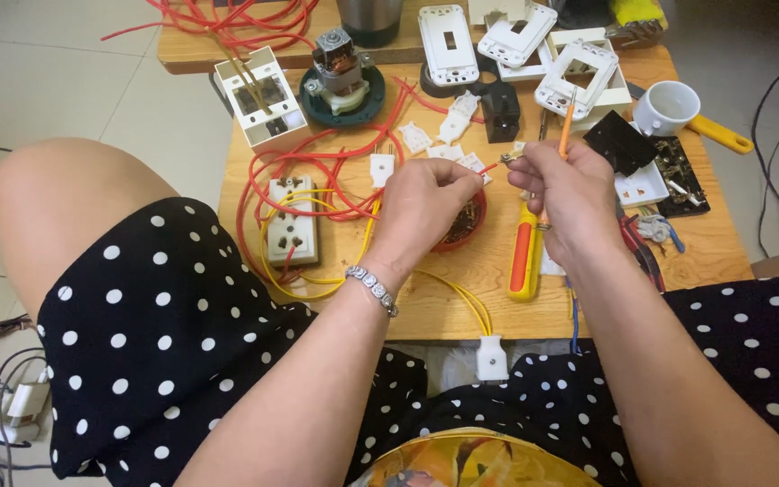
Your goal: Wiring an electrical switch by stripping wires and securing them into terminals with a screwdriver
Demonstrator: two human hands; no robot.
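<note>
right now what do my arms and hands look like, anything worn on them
Both forearms are bare, with no sleeves showing. The left hand has a silver-coloured bracelet of small linked blocks around the wrist. The right hand has no wristband or watch in view. No gloves on either hand; whether any rings are worn is too small to tell.

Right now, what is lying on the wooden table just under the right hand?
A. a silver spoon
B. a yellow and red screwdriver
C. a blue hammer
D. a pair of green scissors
B: a yellow and red screwdriver lies on the wooden table just below the right hand, which holds a thin orange tool upright.
</note>
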